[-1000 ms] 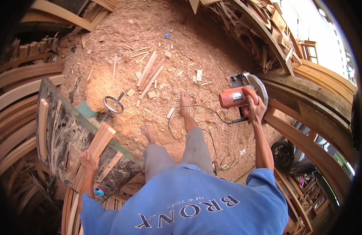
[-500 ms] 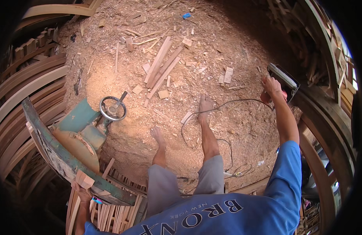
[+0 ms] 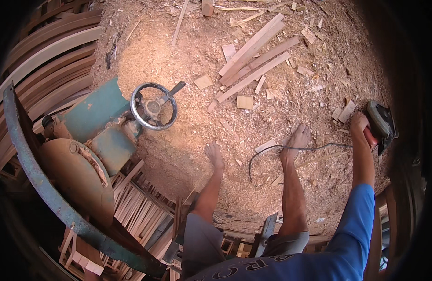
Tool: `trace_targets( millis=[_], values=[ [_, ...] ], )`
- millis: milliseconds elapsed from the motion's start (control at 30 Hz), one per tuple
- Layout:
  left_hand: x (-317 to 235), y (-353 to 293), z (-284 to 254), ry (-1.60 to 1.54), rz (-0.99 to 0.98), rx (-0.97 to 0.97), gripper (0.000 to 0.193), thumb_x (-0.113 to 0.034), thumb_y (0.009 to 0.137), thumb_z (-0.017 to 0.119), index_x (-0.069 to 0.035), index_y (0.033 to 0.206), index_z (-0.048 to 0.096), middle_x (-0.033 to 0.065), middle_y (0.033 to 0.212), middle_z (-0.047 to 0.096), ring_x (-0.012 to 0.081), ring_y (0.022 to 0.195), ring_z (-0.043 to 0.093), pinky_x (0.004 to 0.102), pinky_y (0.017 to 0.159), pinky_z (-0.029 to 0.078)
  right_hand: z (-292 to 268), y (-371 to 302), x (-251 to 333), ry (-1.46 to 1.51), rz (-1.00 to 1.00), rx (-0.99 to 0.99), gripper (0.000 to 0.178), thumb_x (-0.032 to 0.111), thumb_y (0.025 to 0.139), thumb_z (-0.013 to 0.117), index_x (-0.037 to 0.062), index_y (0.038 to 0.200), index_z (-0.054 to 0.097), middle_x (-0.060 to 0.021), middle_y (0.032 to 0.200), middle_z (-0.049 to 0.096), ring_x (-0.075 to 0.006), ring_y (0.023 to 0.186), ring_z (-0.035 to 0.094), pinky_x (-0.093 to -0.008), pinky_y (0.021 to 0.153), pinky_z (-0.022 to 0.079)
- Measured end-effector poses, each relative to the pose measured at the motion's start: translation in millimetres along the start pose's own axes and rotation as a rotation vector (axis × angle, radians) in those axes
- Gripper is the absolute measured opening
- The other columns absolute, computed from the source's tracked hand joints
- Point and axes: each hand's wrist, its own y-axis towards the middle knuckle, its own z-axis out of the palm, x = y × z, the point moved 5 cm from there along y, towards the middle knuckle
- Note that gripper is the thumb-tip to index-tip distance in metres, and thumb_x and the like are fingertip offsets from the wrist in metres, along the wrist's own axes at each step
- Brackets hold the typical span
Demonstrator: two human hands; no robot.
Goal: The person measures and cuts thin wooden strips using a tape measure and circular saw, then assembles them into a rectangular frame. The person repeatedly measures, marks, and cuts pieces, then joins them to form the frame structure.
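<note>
My right hand (image 3: 360,123) is wrapped round the red handle of a dark corded power tool (image 3: 383,122), held out at the far right; its exact kind is hard to tell. A black cord (image 3: 314,149) runs from it toward my foot. At the lower left, a reddish-brown wooden block (image 3: 86,253) with a paler end is beside the curved edge of a green machine table (image 3: 52,187). My left hand (image 3: 91,275) barely shows below that block, gripping it, its fingers mostly hidden at the picture's edge.
A metal handwheel (image 3: 153,107) sticks out from the green machine. Loose wooden strips (image 3: 253,49) and offcuts lie on the shavings-covered floor around my bare feet (image 3: 299,136). Curved wooden pieces (image 3: 52,42) are stacked at the left, and thin slats (image 3: 136,206) lie below the machine.
My view has shifted left and closer to the machine, so the floor pieces appear higher and further right. My left hand and the block sit lower in view. The right hand still grips the power tool.
</note>
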Motion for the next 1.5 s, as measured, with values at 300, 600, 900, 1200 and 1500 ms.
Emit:
trace_targets(
  millis=[300,600,900,1200,1500],
  values=[
    [-20,7,-40,0.13,0.145,-0.012,0.028,-0.005,0.09,0.051,-0.004,0.118,0.053,0.013,0.1,0.052,0.0296,0.102,0.051,0.0462,0.1,0.038,-232,-91,277,0.259,-0.961,-0.791,0.031,0.017,0.098,0.045,0.0082,0.126,0.054,-0.0089,0.129,0.057,-0.022,0.123,0.051,-0.0433,0.104,0.041],
    [-9,5,-34,0.118,0.19,0.017,0.04,-0.003,0.088,0.051,-0.003,0.128,0.046,0.0187,0.119,0.051,0.037,0.118,0.046,0.0487,0.108,0.033,-266,-63,298,0.144,-0.924,-0.554,0.039,0.023,0.097,0.046,0.0094,0.134,0.051,-0.0079,0.134,0.052,-0.0218,0.129,0.047,-0.0383,0.105,0.037],
    [-2,4,-25,0.051,0.136,0.096,0.041,-0.002,0.091,0.049,-0.001,0.132,0.045,0.0214,0.124,0.05,0.0395,0.121,0.044,0.0512,0.11,0.029,-265,-5,261,0.09,-0.637,-0.615,0.047,0.021,0.096,0.044,0.0087,0.141,0.044,-0.0106,0.14,0.05,-0.0258,0.133,0.045,-0.0423,0.113,0.03],
    [-10,9,-33,0.101,0.141,0.11,0.04,0.0,0.091,0.051,-0.004,0.13,0.047,0.0164,0.118,0.054,0.0342,0.118,0.047,0.0486,0.107,0.034,-280,13,260,0.094,-0.786,-0.538,0.047,0.019,0.096,0.045,0.0124,0.142,0.042,-0.0087,0.138,0.053,-0.0242,0.129,0.05,-0.0403,0.112,0.031],
    [0,11,-19,0.105,0.142,0.138,0.038,-0.001,0.09,0.052,-0.005,0.128,0.049,0.0151,0.118,0.054,0.0376,0.121,0.047,0.0498,0.11,0.033,-316,-10,272,0.107,-1.056,-0.488,0.053,0.02,0.089,0.057,0.0087,0.139,0.046,-0.0124,0.146,0.046,-0.028,0.139,0.039,-0.0415,0.12,0.023]
  ],
)
